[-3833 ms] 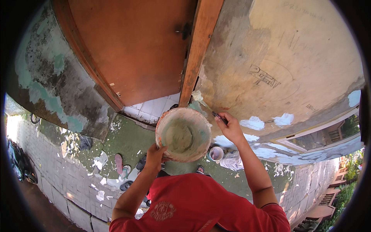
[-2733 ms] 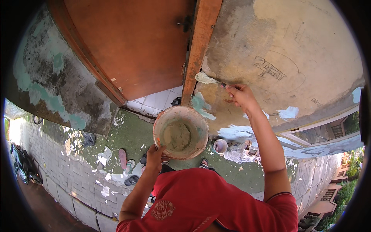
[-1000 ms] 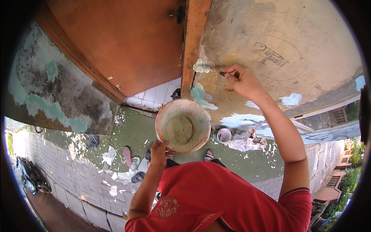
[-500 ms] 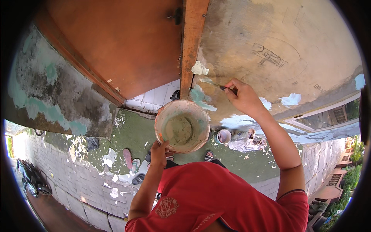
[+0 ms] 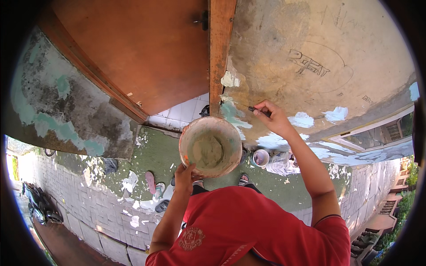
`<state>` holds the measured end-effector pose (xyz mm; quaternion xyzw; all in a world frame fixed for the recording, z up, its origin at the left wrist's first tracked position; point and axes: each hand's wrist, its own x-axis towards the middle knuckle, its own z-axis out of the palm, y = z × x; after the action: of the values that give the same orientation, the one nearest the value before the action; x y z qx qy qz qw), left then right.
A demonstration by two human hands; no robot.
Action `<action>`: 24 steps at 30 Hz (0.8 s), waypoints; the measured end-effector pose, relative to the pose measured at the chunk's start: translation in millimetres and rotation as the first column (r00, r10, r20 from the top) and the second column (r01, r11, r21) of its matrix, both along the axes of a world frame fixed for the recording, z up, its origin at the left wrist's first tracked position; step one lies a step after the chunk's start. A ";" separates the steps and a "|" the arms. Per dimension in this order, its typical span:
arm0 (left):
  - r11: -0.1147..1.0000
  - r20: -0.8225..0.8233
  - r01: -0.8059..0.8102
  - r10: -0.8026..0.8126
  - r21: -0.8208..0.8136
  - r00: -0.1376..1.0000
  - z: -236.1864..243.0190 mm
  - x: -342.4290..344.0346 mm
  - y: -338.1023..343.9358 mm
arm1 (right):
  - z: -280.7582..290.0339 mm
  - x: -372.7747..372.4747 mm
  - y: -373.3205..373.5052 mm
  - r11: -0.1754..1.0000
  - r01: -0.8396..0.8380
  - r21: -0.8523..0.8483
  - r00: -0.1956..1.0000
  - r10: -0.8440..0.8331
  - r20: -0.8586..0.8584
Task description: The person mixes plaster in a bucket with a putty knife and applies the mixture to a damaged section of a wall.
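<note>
While the left hand [image 5: 183, 176] clamps the bucket [image 5: 189, 135] by its near rim before the red shirt [image 5: 262, 217], the right hand [image 5: 273, 117] grips the tool [image 5: 252, 108] at the wall [image 5: 270, 84]; blade contact is hard to confirm. Even, low-angle strokes should serve best. Count: one bucket, one tool, one small pail [image 5: 253, 156] beyond.
</note>
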<state>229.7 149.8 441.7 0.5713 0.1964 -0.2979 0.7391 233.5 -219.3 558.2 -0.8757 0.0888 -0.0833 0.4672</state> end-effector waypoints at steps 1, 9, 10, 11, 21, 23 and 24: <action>1.000 0.006 -0.003 0.003 0.005 1.000 -1.8 -0.5 2.7 | -13.9 3.1 -2.4 0.998 -0.010 0.054 1.000 0.011 -0.003; 1.000 0.005 -0.031 0.031 -0.004 0.999 -7.0 -8.5 14.3 | -70.2 32.4 -27.2 0.903 0.011 0.430 0.999 -0.024 0.025; 0.999 0.005 -0.038 0.038 0.018 0.999 -5.3 -10.1 14.3 | -73.8 33.7 -31.0 0.893 0.018 0.449 1.000 -0.026 0.012; 0.998 0.004 -0.043 0.043 0.039 0.999 -3.7 -12.5 12.6 | -77.8 32.4 -34.4 0.892 0.039 0.451 0.999 -0.041 -0.006; 0.997 -0.018 -0.043 0.045 0.061 0.999 15.0 -18.7 2.3 | -61.9 38.1 -13.6 0.838 0.317 0.444 0.945 -0.318 -0.074; 0.997 -0.022 -0.061 0.062 0.050 0.998 7.9 -19.4 7.0 | -52.3 36.4 -10.5 0.822 0.329 0.465 0.941 -0.327 -0.087; 0.997 -0.029 -0.071 0.072 0.035 0.997 8.2 -19.8 4.0 | -47.9 33.5 -10.7 0.822 0.329 0.464 0.941 -0.328 -0.086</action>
<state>209.9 153.9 449.9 0.5718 0.2330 -0.2766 0.7364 267.0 -230.0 510.3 -0.7070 0.2564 -0.1372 0.6446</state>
